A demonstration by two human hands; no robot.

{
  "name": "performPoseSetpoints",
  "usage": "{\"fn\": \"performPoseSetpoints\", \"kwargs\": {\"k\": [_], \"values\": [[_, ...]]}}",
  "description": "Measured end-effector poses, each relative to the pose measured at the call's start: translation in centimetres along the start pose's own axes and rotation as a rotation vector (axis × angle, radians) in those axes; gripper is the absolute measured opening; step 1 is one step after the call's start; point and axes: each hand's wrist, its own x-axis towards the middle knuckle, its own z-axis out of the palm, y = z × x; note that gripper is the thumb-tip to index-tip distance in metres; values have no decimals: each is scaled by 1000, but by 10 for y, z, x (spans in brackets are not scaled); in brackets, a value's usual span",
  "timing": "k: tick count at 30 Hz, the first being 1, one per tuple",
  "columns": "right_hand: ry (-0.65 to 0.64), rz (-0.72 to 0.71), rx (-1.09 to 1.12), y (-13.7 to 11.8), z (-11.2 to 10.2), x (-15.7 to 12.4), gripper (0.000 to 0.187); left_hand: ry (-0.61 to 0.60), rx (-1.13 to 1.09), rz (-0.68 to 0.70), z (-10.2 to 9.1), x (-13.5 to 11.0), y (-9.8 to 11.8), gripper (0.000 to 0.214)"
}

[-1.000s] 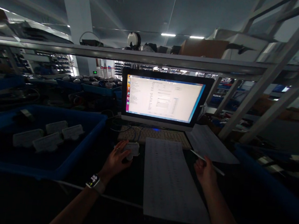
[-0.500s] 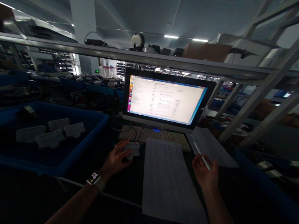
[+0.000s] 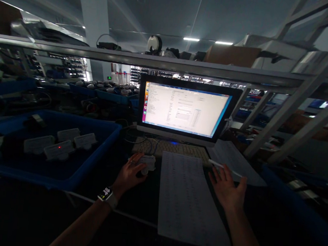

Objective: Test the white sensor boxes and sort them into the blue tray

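"Where is the pen from the right hand?"

"It is just beyond the fingers, on the side away from the body. Its long axis goes across the fingers, not along them, and its left end is a little farther from the body than its right end."

"Which hand is nearer to it?"

"The right one, clearly. The left hand is well apart, and the long sheet lies between the two hands."

"Is the right hand closed?"

"No, its fingers are spread. Whether they touch the pen, I cannot tell."

"And the left?"

"Its fingers and thumb are bent at the left side of the white part, in front of the keyboard. They seem to touch it; whether they pinch it, I cannot tell."
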Motion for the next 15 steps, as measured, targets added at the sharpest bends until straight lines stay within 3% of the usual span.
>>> {"fn": "performPoseSetpoints", "kwargs": {"k": [4,15], "values": [[-61,23,-3,0,4,-3,57,4,3,-3,0,1,1,32],[-78,4,-2,3,-1,2,52,-19,15,-23,1,0,2,34]]}}
